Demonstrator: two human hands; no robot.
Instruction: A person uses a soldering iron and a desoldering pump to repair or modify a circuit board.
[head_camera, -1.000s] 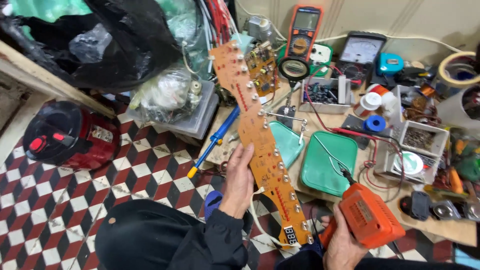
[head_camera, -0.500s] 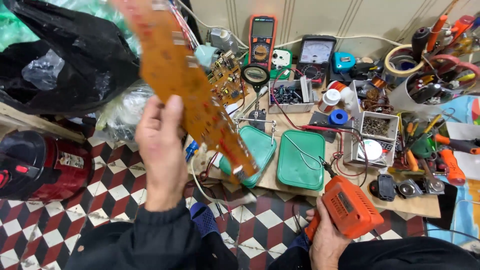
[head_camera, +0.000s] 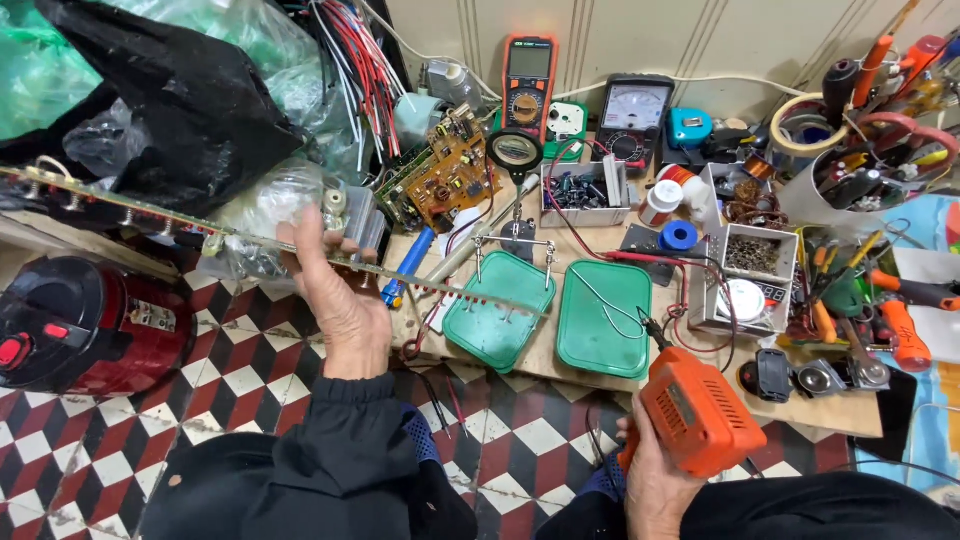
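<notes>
Gripping a long circuit board (head_camera: 300, 250) edge-on, the left hand (head_camera: 340, 300) was closed on it, fingers wrapped over the top edge, palm toward the camera. Board ran from the far left of the head view, above the red appliance (head_camera: 85, 325), to a point above the left green tray (head_camera: 500, 310) at the near edge of the workboard (head_camera: 640, 375). Held level, clear of the surface, small parts sticking up along its length.

Right hand (head_camera: 655, 480) was closed round the handle of an orange soldering gun (head_camera: 695, 415), low in view, just off the workboard's near edge, tip pointing up toward the right green tray (head_camera: 605, 320). A thin wire lay across that tray.

Both green trays sat side by side at the near edge, almost touching. A magnifier stand with clips (head_camera: 515, 160) stood just behind the left tray. A brown circuit board (head_camera: 440, 180) leaned at the far left corner, blue-handled tool (head_camera: 405, 265) below it. Orange multimeter (head_camera: 528, 85) and grey analogue meter (head_camera: 632, 115) stood against the wall at the far edge. Parts box (head_camera: 755, 265) sat right of the trays, tool cup (head_camera: 860, 180) at the far right. Black plastic bag (head_camera: 180, 110) was piled at the upper left. Floor was checkered tile (head_camera: 250, 390).
</notes>
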